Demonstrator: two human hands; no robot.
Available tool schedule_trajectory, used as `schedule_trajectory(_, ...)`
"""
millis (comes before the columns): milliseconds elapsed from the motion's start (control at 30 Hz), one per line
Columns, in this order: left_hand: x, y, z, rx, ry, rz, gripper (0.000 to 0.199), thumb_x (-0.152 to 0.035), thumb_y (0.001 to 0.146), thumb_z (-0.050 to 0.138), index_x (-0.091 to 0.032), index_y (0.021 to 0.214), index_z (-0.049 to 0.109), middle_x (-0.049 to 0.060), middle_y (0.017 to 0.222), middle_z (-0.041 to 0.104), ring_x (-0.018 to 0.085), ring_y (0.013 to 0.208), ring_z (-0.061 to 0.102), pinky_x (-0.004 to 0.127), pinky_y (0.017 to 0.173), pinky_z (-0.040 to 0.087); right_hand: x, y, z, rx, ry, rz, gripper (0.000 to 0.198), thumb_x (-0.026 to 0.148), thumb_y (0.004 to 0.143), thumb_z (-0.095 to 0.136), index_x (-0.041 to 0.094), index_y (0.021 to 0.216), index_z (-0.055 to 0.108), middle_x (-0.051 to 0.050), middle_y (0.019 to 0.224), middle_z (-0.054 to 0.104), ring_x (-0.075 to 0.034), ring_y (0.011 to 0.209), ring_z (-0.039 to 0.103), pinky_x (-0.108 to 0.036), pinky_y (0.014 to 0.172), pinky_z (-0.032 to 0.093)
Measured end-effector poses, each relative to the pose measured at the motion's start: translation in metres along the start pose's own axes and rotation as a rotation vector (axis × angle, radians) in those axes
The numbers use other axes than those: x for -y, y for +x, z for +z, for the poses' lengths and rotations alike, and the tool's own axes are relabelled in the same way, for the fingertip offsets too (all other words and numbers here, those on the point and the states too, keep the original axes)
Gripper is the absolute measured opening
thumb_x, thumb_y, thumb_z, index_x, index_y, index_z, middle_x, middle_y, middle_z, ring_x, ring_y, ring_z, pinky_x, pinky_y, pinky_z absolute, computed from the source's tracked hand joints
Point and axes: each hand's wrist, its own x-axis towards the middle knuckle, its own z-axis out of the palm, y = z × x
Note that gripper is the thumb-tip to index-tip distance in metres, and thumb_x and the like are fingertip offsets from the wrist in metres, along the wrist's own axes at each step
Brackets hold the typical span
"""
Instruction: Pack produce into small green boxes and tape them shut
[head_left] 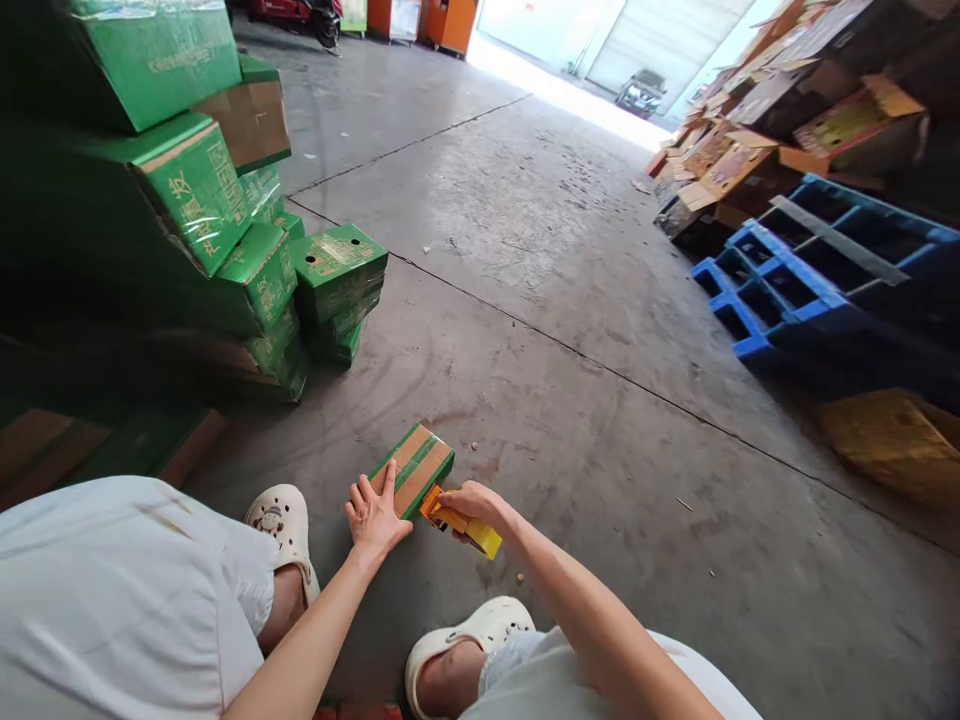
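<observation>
One small green box (412, 469) lies flat on the concrete floor (570, 330), just ahead of the person's knees. The left hand (375, 515) is spread flat, fingers wide, pressing on the box's near end at about 7 o'clock from its middle, apparently to keep it from sliding. The right hand (469, 500) is closed around one yellow-and-orange cutter (459, 522), whose tip meets the box's near-right edge at about 4 o'clock. The brown tape strips on the lid run lengthwise, and the cutter sits at their near end, which fits a hold for working along the tape.

Two white clogs show: one (283, 520) at 9 o'clock from the box, the other (465, 640) at 6 o'clock, so the person sits or squats low with the box between the feet.

At 10 to 11 o'clock stands a stack of green cartons (225, 220), at least seven visible, leaning unevenly, with a short pile of about three (339, 290) beside it. At 2 o'clock lie blue pallets (817, 270), at least two, with opened cartons (757, 130) heaped behind; their number cannot be told.
</observation>
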Motion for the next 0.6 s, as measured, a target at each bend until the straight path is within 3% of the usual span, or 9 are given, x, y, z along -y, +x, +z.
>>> schedule_trajectory(133, -0.007, -0.02, 0.017, -0.053, 0.04, 0.052, 0.112, -0.041, 0.078, 0.083, -0.04, 0.171, 0.02, 0.021, 0.163, 0.038, 0.046, 0.145, 0.042, 0.057, 0.113, 0.036, -0.008, -0.027, -0.011, -0.018, -0.081, 0.023, 0.038, 0.032, 0.099, 0.064, 0.016, 0.065, 0.061, -0.005, 0.048, 0.063, -0.016, 0.042, 0.06, -0.023, 0.048, 0.049)
schedule_trajectory(233, -0.013, -0.027, 0.03, -0.056, 0.087, 0.16, 0.116, -0.038, 0.076, 0.088, -0.046, 0.169, 0.02, 0.015, 0.173, 0.028, 0.045, 0.16, 0.023, 0.062, 0.124, 0.023, -0.011, -0.046, -0.021, -0.053, -0.19, -0.034, 0.042, 0.043, 0.098, 0.064, 0.018, 0.064, 0.061, -0.004, 0.05, 0.063, -0.016, 0.046, 0.062, -0.022, 0.049, 0.046)
schedule_trajectory(367, -0.031, -0.015, 0.037, -0.042, 0.111, 0.244, 0.127, -0.033, 0.069, 0.093, -0.053, 0.168, 0.015, 0.008, 0.18, 0.014, 0.044, 0.165, 0.003, 0.065, 0.128, 0.015, -0.007, -0.083, -0.037, -0.3, -0.487, -0.18, 0.052, 0.051, 0.096, 0.063, 0.02, 0.056, 0.051, -0.005, 0.054, 0.059, -0.017, 0.058, 0.063, -0.023, 0.052, 0.036)
schedule_trajectory(433, -0.042, -0.002, 0.034, -0.016, 0.096, 0.231, 0.13, -0.034, 0.067, 0.093, -0.053, 0.168, 0.013, 0.009, 0.18, 0.013, 0.045, 0.165, 0.006, 0.066, 0.126, 0.019, -0.012, -0.107, -0.046, -0.46, -0.615, -0.24, 0.059, 0.054, 0.095, 0.062, 0.021, 0.052, 0.039, -0.004, 0.056, 0.052, -0.017, 0.06, 0.058, -0.026, 0.053, 0.029)
schedule_trajectory(600, -0.056, 0.031, 0.017, 0.116, 0.042, 0.192, 0.143, -0.03, 0.055, 0.093, -0.05, 0.169, 0.009, 0.015, 0.177, 0.02, 0.049, 0.16, 0.023, 0.07, 0.12, 0.024, -0.05, -0.15, -0.068, -0.51, -0.525, -0.292, 0.057, 0.061, 0.097, 0.054, 0.021, 0.058, 0.04, -0.002, 0.062, 0.052, -0.014, 0.057, 0.046, -0.028, 0.054, 0.026)
